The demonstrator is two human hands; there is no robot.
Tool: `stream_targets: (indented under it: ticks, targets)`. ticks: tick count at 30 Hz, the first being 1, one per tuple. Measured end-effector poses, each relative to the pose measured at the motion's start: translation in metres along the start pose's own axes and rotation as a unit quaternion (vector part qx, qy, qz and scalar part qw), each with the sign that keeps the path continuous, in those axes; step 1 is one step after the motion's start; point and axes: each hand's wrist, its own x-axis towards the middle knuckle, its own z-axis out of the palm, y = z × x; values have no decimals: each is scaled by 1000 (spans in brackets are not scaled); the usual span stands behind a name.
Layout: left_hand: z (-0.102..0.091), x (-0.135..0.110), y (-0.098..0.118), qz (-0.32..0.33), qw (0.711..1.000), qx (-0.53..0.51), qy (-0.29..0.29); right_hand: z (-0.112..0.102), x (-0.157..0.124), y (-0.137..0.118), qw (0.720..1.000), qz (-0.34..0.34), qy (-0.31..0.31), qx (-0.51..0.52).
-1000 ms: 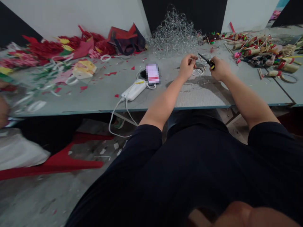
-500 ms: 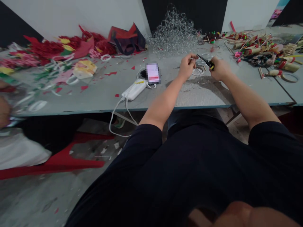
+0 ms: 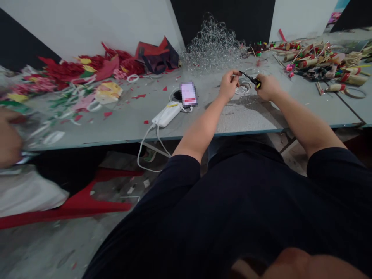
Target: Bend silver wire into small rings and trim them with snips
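Note:
My right hand [image 3: 266,88] is wrapped round a pair of long-nose pliers [image 3: 252,79] with dark jaws and a bit of yellow on the handles. The jaws point left, and their tip reaches the fingertips of my left hand [image 3: 229,83]. Those fingers are pinched together; whatever they hold is too thin to make out. Below and between both hands, a round coil of silvery wire [image 3: 241,90] lies on the table. Faint loose wire loops show around it. Behind my hands rises a tangled heap of silver wire [image 3: 212,48].
Left of my arm lie a phone [image 3: 188,94] and a white power strip [image 3: 166,114], its cable hanging over the table edge. Red paper flowers [image 3: 65,69] and scraps cover the far left. Bamboo pieces [image 3: 310,62] are piled right. A co-worker's hand [image 3: 10,141] shows at left.
The whole view has shifted slightly, and more of the co-worker's hand shows at left. The pliers' tip stays at my left fingers, with both my hands in nearly the same place.

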Motion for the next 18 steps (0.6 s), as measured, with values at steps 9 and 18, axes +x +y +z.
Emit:
stream_targets:
  ticks: [9,18]
  targets:
    - [-3,13,-26,25,999,-11,20,-11,0,3,997,-59,-27,51]
    - [-7,10,-17,98,991,25,86,-32,-6,27,877,-68,-329,343]
